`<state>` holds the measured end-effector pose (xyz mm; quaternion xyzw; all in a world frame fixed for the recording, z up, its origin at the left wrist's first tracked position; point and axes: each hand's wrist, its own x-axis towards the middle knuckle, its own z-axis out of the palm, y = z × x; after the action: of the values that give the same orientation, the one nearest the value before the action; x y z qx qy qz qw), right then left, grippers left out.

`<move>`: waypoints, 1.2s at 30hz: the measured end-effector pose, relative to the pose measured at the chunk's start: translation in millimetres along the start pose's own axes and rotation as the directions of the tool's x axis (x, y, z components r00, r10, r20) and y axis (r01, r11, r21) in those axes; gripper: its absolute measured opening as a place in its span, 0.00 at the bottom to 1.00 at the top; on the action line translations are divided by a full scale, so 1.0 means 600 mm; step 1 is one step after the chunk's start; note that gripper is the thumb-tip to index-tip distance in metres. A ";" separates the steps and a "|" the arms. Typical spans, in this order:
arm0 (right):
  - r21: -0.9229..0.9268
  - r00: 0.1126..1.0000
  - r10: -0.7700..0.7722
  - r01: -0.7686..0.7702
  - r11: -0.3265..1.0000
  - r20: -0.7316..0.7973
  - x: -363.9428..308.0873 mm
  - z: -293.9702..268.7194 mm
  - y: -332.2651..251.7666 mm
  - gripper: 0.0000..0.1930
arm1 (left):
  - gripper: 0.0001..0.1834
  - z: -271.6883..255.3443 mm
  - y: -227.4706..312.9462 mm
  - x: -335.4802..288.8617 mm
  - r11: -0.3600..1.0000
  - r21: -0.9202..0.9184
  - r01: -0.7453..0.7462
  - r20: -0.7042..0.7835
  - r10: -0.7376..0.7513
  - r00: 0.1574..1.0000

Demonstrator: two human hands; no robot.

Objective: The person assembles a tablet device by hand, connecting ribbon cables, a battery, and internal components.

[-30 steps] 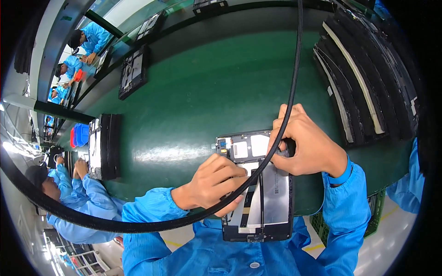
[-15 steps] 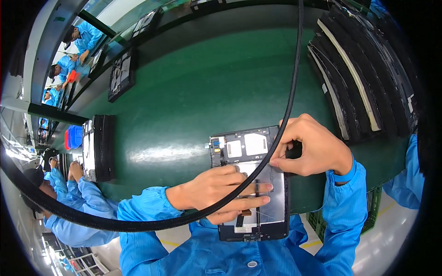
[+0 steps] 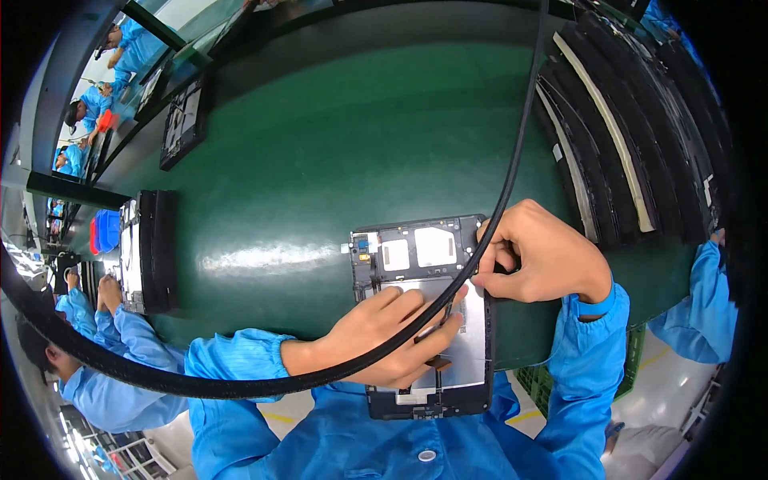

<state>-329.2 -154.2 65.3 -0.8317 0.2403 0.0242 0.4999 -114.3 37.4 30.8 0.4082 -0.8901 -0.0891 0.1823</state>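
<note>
An opened tablet rests at the near edge of the green bench, partly overhanging it. A silver metal plate, two white squares and a brown flex cable show on its inner face. My left hand lies across the tablet from the left, its fingers stretched over the metal plate and thumb apart from them. At the tablet's right edge my right hand is closed in a pinch, thumb against forefinger. Whatever sits between those fingertips is too small or hidden to make out. A thick black cable crosses the view in front of both.
Stacked black tablet-like units with foam strips fill the bench's right side. Another stack stands on the left, near a blue bin. One more unit lies farther back. At the left sits a co-worker; a green crate is below the bench.
My left fingers have drawn closer together and bent slightly over the metal plate. My right hand keeps its pinch at the tablet's edge. The whole view has shifted a little.
</note>
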 end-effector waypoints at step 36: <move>0.059 0.987 -0.030 0.040 0.997 -0.158 0.017 0.014 0.029 0.06 | 0.20 0.029 0.022 0.038 0.943 0.329 0.041 -0.109 -0.005 0.994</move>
<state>-326.0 -157.6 44.1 -0.8191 0.2650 -0.0576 0.5055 -143.8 28.8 24.5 0.4476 -0.8765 0.0814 0.1575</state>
